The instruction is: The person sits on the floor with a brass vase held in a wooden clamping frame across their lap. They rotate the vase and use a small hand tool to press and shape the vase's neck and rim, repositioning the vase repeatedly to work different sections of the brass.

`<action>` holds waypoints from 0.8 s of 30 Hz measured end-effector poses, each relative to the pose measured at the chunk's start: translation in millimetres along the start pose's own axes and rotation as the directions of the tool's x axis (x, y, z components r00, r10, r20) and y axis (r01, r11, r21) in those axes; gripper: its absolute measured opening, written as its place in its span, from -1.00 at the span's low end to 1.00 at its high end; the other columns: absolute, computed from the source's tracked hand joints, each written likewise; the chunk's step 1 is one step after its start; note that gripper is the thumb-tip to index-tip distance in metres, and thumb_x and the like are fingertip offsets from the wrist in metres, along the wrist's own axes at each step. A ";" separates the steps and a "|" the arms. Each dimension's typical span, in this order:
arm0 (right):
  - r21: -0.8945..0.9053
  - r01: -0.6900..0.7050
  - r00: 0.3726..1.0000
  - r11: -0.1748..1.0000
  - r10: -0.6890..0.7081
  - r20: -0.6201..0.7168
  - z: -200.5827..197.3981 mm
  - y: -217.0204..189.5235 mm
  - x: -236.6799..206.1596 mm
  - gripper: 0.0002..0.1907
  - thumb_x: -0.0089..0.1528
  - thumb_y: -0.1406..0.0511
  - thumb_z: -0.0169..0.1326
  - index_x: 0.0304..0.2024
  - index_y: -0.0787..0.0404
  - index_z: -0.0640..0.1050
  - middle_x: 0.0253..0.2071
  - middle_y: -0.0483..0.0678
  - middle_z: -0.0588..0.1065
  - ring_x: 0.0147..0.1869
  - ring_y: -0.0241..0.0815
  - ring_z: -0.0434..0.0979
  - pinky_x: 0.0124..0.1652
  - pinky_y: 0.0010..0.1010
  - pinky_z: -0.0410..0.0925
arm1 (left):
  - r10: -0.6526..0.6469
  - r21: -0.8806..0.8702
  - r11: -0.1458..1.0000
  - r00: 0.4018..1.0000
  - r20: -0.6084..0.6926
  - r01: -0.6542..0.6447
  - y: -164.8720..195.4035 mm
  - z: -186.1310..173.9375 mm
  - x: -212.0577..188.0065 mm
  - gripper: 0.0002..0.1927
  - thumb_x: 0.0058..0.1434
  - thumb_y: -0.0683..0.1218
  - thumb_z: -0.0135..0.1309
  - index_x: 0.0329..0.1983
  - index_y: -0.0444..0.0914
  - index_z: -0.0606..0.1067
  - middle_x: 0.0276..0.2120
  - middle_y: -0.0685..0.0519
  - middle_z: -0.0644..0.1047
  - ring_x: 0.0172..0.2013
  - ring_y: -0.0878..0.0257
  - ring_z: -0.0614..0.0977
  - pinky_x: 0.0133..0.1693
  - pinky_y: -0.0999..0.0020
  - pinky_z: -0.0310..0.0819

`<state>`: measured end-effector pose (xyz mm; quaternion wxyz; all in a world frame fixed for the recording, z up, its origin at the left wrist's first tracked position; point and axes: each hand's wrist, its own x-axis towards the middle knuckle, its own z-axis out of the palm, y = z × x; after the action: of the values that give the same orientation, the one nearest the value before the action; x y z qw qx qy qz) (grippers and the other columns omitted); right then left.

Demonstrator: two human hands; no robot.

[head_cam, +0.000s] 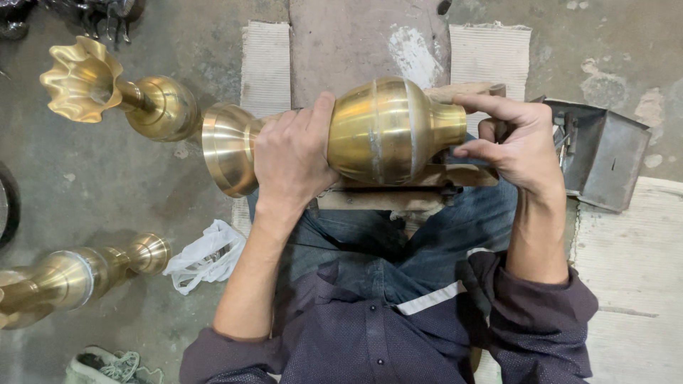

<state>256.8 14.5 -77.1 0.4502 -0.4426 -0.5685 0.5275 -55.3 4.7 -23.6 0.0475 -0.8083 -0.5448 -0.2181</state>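
Observation:
A large brass vase (380, 131) lies on its side across my lap, its flared base pointing left and its narrow neck pointing right. My left hand (292, 156) grips the vase's waist between base and bulb. My right hand (516, 139) is at the neck end, index finger stretched over the top of the neck, thumb below it. Under the vase sits a wooden block (420, 188) resting on my jeans.
A second brass vase with a ruffled mouth (117, 96) lies on the concrete floor at upper left. Another brass piece (78, 274) lies lower left beside a white crumpled bag (206, 256). A grey metal box (605, 153) with tools stands right. Cardboard strips (267, 60) lie ahead.

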 end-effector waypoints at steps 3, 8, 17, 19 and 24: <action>0.074 -0.110 0.993 0.991 0.114 -0.042 0.9 -0.8 -1.0 -0.53 0.12 0.55 0.30 0.11 0.35 0.62 -0.40 -0.20 0.49 -0.50 -0.55 0.24 -0.52 -0.70 0.14 | 0.000 0.012 1.000 1.000 0.000 0.000 -1.1 -1.3 -0.3 -0.42 -0.10 -0.10 0.35 0.02 -0.21 0.45 -0.45 0.03 0.55 -0.38 0.04 0.63 -0.32 0.12 0.44; 0.127 -0.106 0.994 0.986 0.110 -0.025 2.2 -2.1 -1.1 -0.61 0.19 0.46 0.33 0.08 0.36 0.62 -0.24 -0.12 0.62 -0.36 -0.52 0.45 -0.41 -0.72 0.28 | -0.001 0.008 1.000 1.000 0.004 0.001 -1.9 -3.2 -1.0 -0.43 -0.11 -0.11 0.35 0.01 -0.20 0.44 -0.45 0.04 0.55 -0.37 0.04 0.64 -0.31 0.13 0.44; 0.099 0.105 0.953 0.990 -0.072 -0.293 9.6 -35.1 -15.7 -0.38 0.39 0.37 0.21 0.45 0.37 0.34 -0.01 0.00 0.56 -0.26 -0.40 0.57 -0.31 -0.64 0.47 | 0.002 0.017 1.000 1.000 0.005 -0.002 -0.9 -2.8 -1.3 -0.41 -0.08 -0.07 0.38 0.03 -0.24 0.45 -0.44 0.03 0.56 -0.40 0.07 0.62 -0.34 0.17 0.44; 0.011 -0.007 0.936 1.000 0.011 -0.352 14.9 -53.0 -28.1 -0.32 0.40 0.40 0.18 0.53 0.35 0.26 0.06 -0.03 0.53 -0.19 -0.39 0.60 -0.27 -0.63 0.49 | 0.002 0.024 1.000 1.000 0.011 -0.002 -0.8 -4.2 -1.7 -0.40 -0.08 -0.07 0.38 0.04 -0.24 0.45 -0.46 0.03 0.55 -0.40 0.06 0.62 -0.33 0.16 0.44; 0.055 0.072 0.929 0.996 -0.047 -0.367 33.8 -76.1 -39.6 -0.28 0.43 0.52 0.17 0.56 0.39 0.14 -0.04 0.04 0.47 -0.09 -0.21 0.68 -0.06 -0.43 0.62 | 0.004 0.018 1.000 1.000 0.000 -0.004 1.5 -7.4 -2.8 -0.40 -0.08 -0.07 0.37 0.04 -0.23 0.45 -0.44 0.03 0.55 -0.37 0.05 0.62 -0.30 0.14 0.44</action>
<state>229.6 -35.0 -4.1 0.5785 -0.5002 -0.4698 0.4409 -57.0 -0.7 -17.8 0.0552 -0.8089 -0.5451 -0.2132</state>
